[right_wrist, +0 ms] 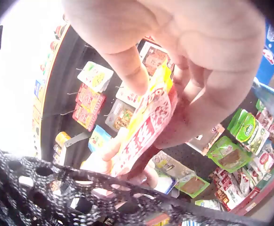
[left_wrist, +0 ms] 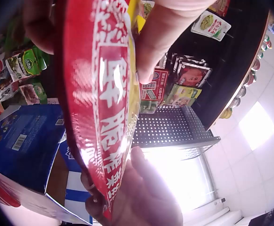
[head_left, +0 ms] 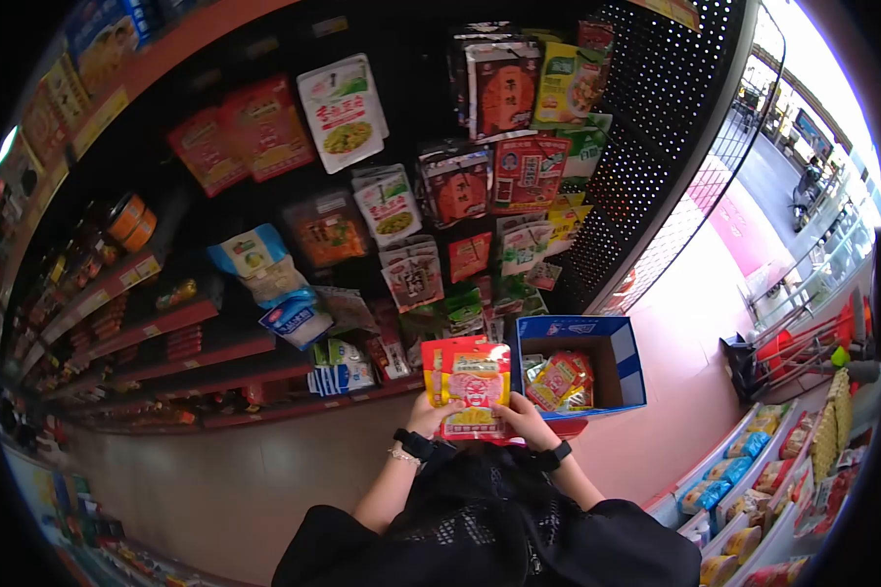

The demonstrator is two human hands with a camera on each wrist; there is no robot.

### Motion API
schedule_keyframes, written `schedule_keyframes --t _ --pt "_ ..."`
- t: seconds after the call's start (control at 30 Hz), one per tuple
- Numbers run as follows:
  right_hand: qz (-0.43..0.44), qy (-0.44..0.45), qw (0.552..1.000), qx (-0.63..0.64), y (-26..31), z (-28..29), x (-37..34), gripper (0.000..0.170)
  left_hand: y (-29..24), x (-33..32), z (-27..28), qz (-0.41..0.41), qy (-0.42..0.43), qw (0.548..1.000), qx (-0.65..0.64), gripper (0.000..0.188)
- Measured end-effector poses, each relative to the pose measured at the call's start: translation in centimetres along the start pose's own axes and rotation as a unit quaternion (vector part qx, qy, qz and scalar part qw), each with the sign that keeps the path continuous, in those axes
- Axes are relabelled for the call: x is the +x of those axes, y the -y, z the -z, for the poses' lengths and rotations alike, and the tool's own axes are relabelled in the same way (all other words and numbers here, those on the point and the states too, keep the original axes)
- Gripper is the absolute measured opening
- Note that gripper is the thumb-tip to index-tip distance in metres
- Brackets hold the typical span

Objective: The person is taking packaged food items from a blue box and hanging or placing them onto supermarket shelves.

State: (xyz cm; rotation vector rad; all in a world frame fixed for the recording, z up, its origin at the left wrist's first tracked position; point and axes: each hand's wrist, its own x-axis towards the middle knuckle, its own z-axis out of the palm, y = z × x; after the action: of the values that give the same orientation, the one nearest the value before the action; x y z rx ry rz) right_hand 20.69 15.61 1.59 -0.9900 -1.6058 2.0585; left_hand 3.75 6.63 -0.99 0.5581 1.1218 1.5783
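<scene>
In front of the body, two hands hold up a red and yellow pickled mustard packet [head_left: 476, 382]. A second red edge shows behind its top left, as of another packet. The left hand [head_left: 427, 417] grips the lower left side, thumb on the front face. On the opposite side the right hand [head_left: 527, 423] pinches the lower right edge, its thumb [right_wrist: 136, 77] on the front and its fingers curled behind. White lettering runs down the packet's red side panel [left_wrist: 111, 94]. Just to the right stands an opened blue cardboard box [head_left: 640, 389] with red and yellow packets [head_left: 564, 380] inside.
Hanging food packets [head_left: 457, 186] fill a dark rack ahead, beside a perforated metal panel [head_left: 646, 127]. Shelves [head_left: 117, 284] run along the left. At lower right a tiered shelf [head_left: 734, 470] holds bagged goods, with a broom and dustpan [head_left: 739, 372] behind it.
</scene>
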Motion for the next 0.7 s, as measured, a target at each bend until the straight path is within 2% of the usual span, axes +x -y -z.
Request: schedule_keyframes --t 0.23,0.33,0.47,0.57,0.63,0.7 --pt "-0.007 -0.019 1.0 -0.004 -2.0 -0.8 -1.1 0.013 0.4 -0.7 1.6 0.016 0.052 0.999 0.001 0.034" --pt "-0.021 -0.019 0.998 0.052 -2.0 -1.3 -1.5 0.015 0.3 -1.4 1.1 0.03 0.065 0.997 0.004 0.034" --pt "-0.004 -0.031 0.999 0.019 -0.8 -1.9 -1.5 0.021 0.3 -1.5 1.6 0.048 0.044 0.998 0.018 0.031" --pt "-0.017 -0.029 0.999 0.001 -0.6 -1.5 -0.8 0.02 0.4 -1.3 2.1 0.053 0.036 0.998 0.014 0.027" --pt "-0.036 -0.027 0.999 0.017 -0.3 -1.0 -0.2 0.02 0.8 -1.1 2.0 0.083 0.002 0.997 -0.007 0.025" --pt "-0.035 -0.016 0.999 0.017 -0.7 -0.7 0.4 0.02 1.1 -1.1 1.9 0.071 0.001 0.997 0.006 0.024"
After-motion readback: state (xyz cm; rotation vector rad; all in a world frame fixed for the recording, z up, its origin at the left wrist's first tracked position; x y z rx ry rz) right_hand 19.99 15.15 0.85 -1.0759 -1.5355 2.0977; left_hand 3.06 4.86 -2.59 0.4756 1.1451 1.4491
